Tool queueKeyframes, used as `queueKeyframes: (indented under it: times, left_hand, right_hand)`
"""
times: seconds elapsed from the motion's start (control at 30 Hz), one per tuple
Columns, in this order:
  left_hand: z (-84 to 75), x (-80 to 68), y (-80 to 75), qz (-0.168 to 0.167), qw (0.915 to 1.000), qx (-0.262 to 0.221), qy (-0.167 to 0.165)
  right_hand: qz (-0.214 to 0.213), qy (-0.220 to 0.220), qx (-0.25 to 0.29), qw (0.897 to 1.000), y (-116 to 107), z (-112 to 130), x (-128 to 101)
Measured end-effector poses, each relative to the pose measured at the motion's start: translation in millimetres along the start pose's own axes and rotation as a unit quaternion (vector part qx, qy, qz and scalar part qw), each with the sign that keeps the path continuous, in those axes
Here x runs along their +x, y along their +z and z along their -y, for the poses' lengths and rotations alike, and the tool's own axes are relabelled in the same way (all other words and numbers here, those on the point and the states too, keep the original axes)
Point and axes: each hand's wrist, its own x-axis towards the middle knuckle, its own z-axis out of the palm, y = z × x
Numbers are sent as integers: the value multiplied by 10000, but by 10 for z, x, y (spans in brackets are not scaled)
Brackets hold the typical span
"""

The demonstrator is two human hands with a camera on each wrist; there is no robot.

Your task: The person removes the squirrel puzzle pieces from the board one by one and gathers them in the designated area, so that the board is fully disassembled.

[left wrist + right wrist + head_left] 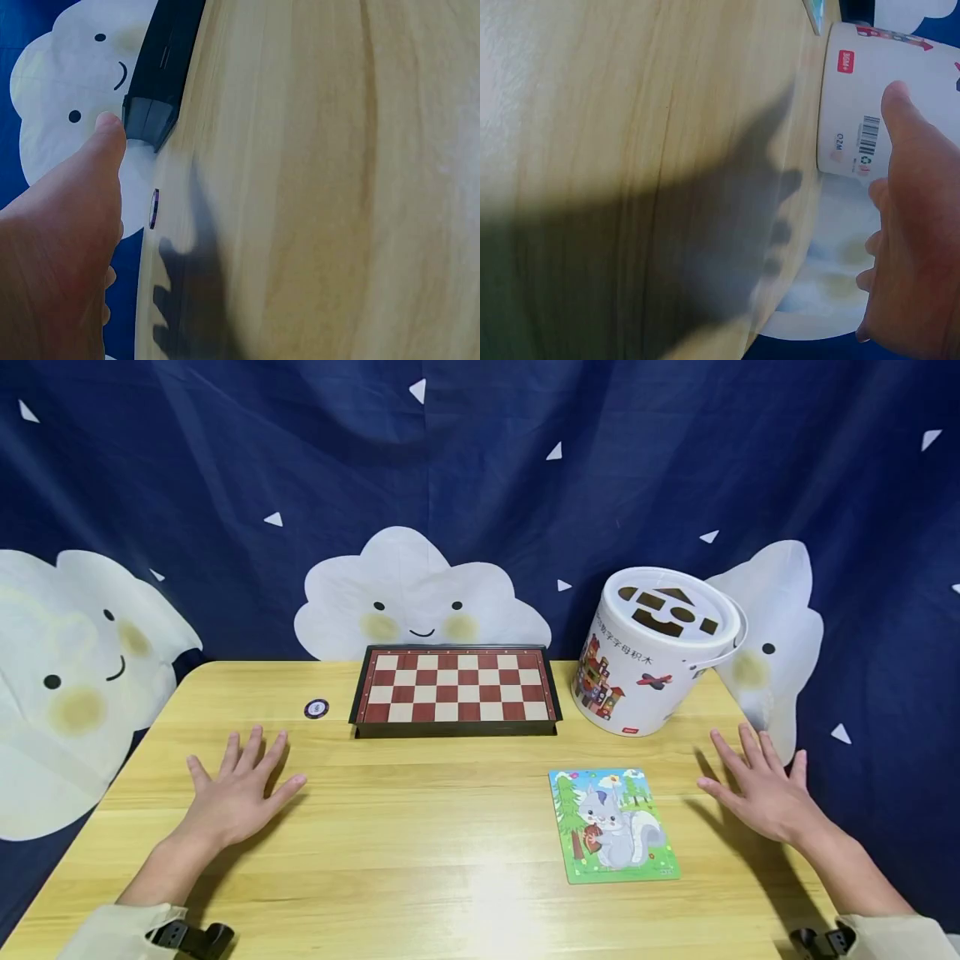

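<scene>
We are hovering left hand [236, 795] and right hand [771, 797], fingers wide. From the board [457, 689], we are seeing chip [317, 708] left, squirrel card [615, 827] front-right, bucket [641, 681] right, whose dark inside we are not distinguishing.

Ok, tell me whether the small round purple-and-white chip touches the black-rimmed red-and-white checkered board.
Apart: the head view shows bare tabletop between the chip and the checkered board.
</scene>
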Motion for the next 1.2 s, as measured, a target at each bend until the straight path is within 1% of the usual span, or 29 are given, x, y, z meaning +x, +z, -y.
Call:
queueKeyframes:
  times: [0.13, 0.23, 0.33, 0.5, 0.67, 0.77, 0.83, 0.97, 1.07, 1.13, 1.2]
  left_hand:
    - [-17, 6, -6, 4, 10000, -15, 25]
    - [-61, 13, -21, -16, 10000, -13, 80]
    - [-150, 24, -44, -15, 9998, -86, 187]
    - [-375, 57, -110, -55, 9985, -262, 484]
    - [-660, 117, -179, -262, 9944, -387, 943]
    - [-855, 161, -192, -399, 9901, -437, 1274]
    - [-990, 191, -185, -418, 9869, -494, 1475]
    - [-1272, 251, -157, -379, 9803, -627, 1835]
    - [-1485, 304, -117, -309, 9739, -772, 2113]
    - [-1620, 342, -81, -197, 9690, -902, 2290]
    - [-1751, 382, -41, -7, 9646, -1057, 2414]
  right_hand:
    - [16, 4, 47, 10000, -13, 24, 2]
    - [71, 22, 75, 9999, -25, 83, 0]
    - [122, 15, 91, 9999, -33, 173, -12]
    - [19, -196, 146, 9997, -19, 389, -41]
    - [-113, -535, 248, 9982, 33, 661, -65]
    - [-105, -703, 341, 9969, 87, 822, -75]
    - [-96, -832, 399, 9957, 138, 923, -75]
    - [-31, -999, 510, 9937, 249, 1093, -55]
    - [118, -997, 727, 9923, 323, 1187, -32]
    - [249, -983, 866, 9911, 369, 1239, -18]
    - [361, -970, 970, 9899, 406, 1283, -6]
